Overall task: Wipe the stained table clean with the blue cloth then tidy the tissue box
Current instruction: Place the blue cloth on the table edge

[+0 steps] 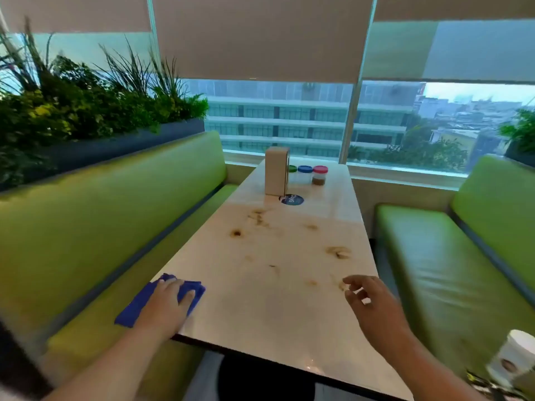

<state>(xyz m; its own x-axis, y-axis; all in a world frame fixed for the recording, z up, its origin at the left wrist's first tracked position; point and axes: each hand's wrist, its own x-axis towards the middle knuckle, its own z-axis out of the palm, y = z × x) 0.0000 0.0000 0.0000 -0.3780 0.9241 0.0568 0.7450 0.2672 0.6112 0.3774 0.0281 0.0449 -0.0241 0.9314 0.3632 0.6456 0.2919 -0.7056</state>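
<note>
A long pale table runs away from me, marked with several brown stains across its middle. The blue cloth lies at the table's near left edge, partly hanging over it. My left hand rests flat on the cloth with fingers straight. My right hand hovers above the table's right side, fingers loosely curled, holding nothing. The tissue box, a tan upright box, stands at the far end of the table.
Three small jars with green, blue and pink lids stand beside the tissue box, with a round dark sticker in front. Green benches flank the table on both sides. A white paper cup sits at the near right. Planter with foliage on the left.
</note>
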